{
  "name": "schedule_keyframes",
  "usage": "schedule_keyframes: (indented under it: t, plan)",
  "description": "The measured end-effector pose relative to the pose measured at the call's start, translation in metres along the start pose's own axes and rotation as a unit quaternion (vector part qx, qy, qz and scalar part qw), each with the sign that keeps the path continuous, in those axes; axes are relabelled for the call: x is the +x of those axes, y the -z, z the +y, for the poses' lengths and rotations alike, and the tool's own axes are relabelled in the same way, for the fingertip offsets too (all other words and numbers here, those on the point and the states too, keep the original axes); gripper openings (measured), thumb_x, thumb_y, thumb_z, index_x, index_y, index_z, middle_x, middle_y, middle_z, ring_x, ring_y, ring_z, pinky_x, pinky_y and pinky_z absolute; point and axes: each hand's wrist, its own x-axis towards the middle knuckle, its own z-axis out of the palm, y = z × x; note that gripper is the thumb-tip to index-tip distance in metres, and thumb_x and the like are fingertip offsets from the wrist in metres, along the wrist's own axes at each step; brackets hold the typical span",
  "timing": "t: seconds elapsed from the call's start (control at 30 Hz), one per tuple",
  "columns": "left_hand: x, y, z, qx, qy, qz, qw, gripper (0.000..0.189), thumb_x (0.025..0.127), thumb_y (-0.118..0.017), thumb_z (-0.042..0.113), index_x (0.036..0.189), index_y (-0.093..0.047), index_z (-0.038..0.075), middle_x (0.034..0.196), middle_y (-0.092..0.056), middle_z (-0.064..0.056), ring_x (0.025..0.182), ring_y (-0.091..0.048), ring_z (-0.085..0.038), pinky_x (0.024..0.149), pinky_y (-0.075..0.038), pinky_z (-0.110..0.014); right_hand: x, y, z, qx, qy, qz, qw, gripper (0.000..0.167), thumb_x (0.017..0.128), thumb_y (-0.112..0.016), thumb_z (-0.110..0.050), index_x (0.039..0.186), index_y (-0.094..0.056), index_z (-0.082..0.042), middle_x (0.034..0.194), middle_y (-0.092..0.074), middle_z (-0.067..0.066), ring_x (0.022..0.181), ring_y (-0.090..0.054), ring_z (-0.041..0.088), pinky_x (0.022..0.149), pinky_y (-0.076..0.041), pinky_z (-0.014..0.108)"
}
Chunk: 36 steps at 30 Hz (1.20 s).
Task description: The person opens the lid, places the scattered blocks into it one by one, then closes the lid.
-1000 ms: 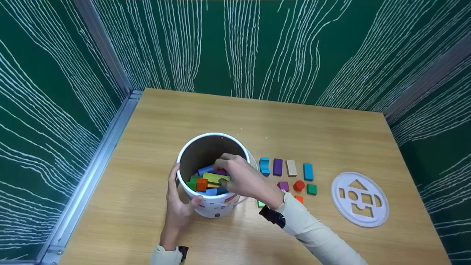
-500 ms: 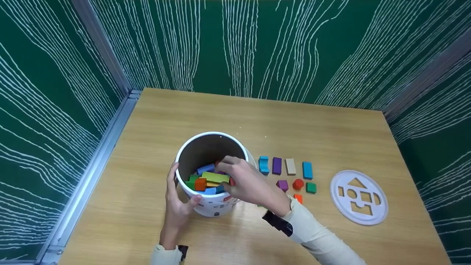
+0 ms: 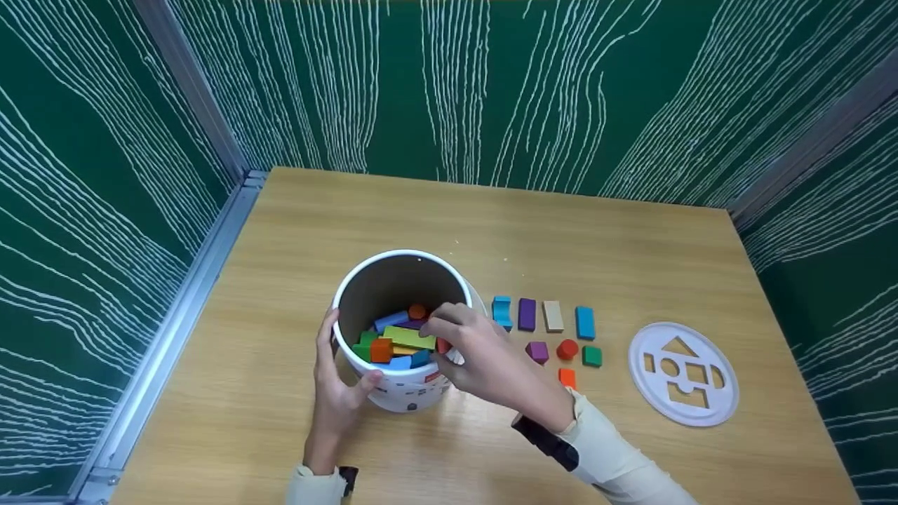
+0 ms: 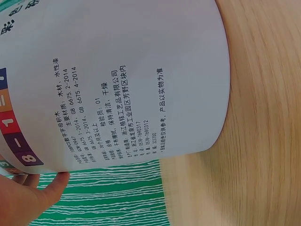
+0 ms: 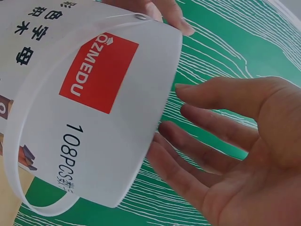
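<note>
**Right hand shifts back toward 4 o'clock on the bucket's mouth, baring an orange round block**

Clasped around the white wall, the left hand has its fingers at 9 o'clock and thumb near 7; the left wrist view, cropping that hand at its corner, alone reveals the fine print on the smooth surface. The bucket stands upright on the wood-grained table, coloured blocks jumbled inside beneath a flat lime block; the lower layers are hidden. Over the rim, the right hand mostly covers a red block. Its thumb and fingers are spread, a bare gap between them, as the right wrist view shows, along with the full red label and translucent strap handle. At 3 o'clock lie a notched blue block and three slabs; at their 6 o'clock, a purple block, red cylinder, green block and orange block, the last partly behind the sleeve. Farthest right, a round white lid lies flat, pierced by shaped holes.
</note>
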Motion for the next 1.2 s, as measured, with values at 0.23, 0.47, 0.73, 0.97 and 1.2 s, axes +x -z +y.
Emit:
schedule_keyframes:
  t: [0.23, 0.47, 0.73, 0.97, 1.2]
  plan:
    - [0.001, 0.000, -0.001, 0.001, 0.003, -0.001, 1.0000, 0.091, 0.074, -0.072, 0.025, 0.149, -0.022, 0.018, 0.153, -0.025, -0.001, 0.138, -0.024, -0.024, 0.108, -0.022, -0.060, -0.012, 0.003, 0.000, 0.011, 0.000, 0.021, 0.9997, 0.027, 0.078, -0.076, -0.008, 0.104, -0.068, -0.010, 0.107, -0.060, 0.005, 0.095, -0.057, 0.019, 0.078, -0.054, 0.025]
    - [0.000, -0.001, -0.001, 0.001, 0.018, -0.002, 0.9998, 0.089, 0.075, -0.071, 0.027, 0.149, -0.022, 0.022, 0.154, -0.024, 0.002, 0.138, -0.023, -0.023, 0.108, -0.021, -0.059, -0.026, 0.003, 0.006, 0.019, -0.019, 0.035, 0.9990, 0.027, 0.077, -0.077, -0.008, 0.103, -0.068, -0.011, 0.108, -0.060, 0.007, 0.099, -0.058, 0.020, 0.081, -0.054, 0.029]
    - [-0.001, -0.001, 0.006, 0.001, 0.032, 0.004, 0.9995, 0.090, 0.075, -0.072, 0.026, 0.148, -0.021, 0.016, 0.154, -0.024, -0.003, 0.137, -0.024, -0.024, 0.108, -0.022, -0.059, -0.040, 0.002, 0.012, 0.018, -0.036, 0.064, 0.9971, 0.032, 0.075, -0.079, -0.010, 0.105, -0.070, -0.012, 0.109, -0.062, 0.003, 0.100, -0.058, 0.016, 0.081, -0.053, 0.026]
    - [0.001, 0.000, 0.011, -0.010, 0.034, 0.000, 0.9994, 0.091, 0.075, -0.072, 0.027, 0.147, -0.021, 0.007, 0.153, -0.023, -0.011, 0.137, -0.021, -0.033, 0.109, -0.018, -0.061, -0.050, -0.004, 0.018, 0.001, -0.061, 0.082, 0.9947, 0.030, 0.071, -0.082, -0.008, 0.099, -0.070, -0.014, 0.102, -0.062, 0.000, 0.094, -0.058, 0.013, 0.078, -0.053, 0.023]
    - [0.000, -0.001, 0.003, -0.012, 0.012, 0.004, 0.9999, 0.090, 0.077, -0.072, 0.037, 0.149, -0.022, 0.016, 0.153, -0.025, -0.003, 0.137, -0.024, -0.026, 0.108, -0.020, -0.060, -0.058, -0.012, 0.027, 0.012, -0.104, 0.068, 0.9922, 0.029, 0.072, -0.081, -0.006, 0.098, -0.070, -0.012, 0.102, -0.060, 0.000, 0.092, -0.058, 0.015, 0.077, -0.053, 0.023]
